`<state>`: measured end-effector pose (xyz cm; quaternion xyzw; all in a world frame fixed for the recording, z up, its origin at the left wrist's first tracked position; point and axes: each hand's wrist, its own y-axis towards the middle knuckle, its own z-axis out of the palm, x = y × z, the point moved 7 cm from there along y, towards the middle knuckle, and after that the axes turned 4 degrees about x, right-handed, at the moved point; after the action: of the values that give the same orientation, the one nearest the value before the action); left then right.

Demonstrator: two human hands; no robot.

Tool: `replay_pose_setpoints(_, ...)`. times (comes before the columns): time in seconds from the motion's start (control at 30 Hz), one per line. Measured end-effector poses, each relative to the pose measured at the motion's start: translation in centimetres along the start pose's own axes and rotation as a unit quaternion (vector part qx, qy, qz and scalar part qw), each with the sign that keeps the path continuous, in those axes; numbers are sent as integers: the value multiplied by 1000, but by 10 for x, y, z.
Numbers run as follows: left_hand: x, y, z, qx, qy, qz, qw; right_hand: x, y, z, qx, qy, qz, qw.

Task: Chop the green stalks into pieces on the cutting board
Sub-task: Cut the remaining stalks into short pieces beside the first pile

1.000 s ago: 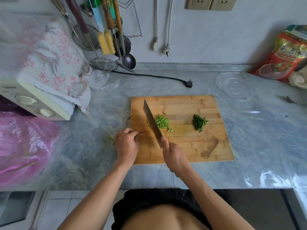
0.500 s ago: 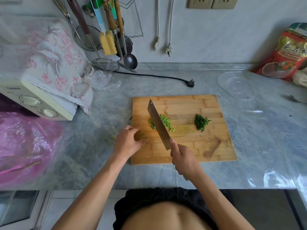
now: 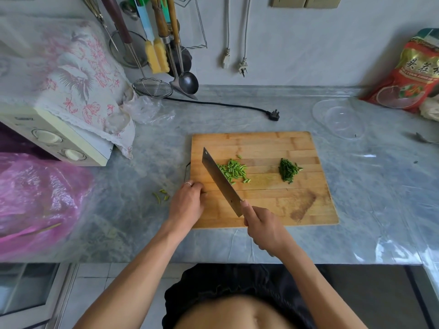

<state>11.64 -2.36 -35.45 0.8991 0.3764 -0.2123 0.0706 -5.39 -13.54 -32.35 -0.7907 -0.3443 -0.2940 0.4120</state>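
Left hand (image 3: 187,203) curled back at cutting board (image 3: 261,143) edge, contents hidden; right hand (image 3: 263,227) grips cleaver (image 3: 221,181) beside stalk pieces (image 3: 234,170).

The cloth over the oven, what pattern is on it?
Pink flowers and leaves on the white cloth, seen in the head view.

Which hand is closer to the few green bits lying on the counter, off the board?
Left. The left hand rests at the board's left edge, just right of those bits; the right hand holds the knife farther right.
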Motion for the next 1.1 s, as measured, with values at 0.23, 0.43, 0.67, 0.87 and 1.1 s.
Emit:
replay_pose_setpoints(0.23,2,-4,5,31,46,-20,998,-8,-5,-2,-42,-137,-38,989)
replay_pose_setpoints(0.43,0,-11,6,68,102,-43,991,-5,-14,-7,-82,-233,-41,968)
replay_pose_setpoints(0.67,-9,-8,8,115,161,-68,978,-8,-15,-17,-98,-209,-33,972)
replay_pose_setpoints(0.87,-13,-13,3,129,188,-74,971,-4,1,-18,-66,-132,-48,988)
replay_pose_setpoints(1.1,-11,-13,2,124,198,-94,968,11,7,-12,-32,-85,-81,993)
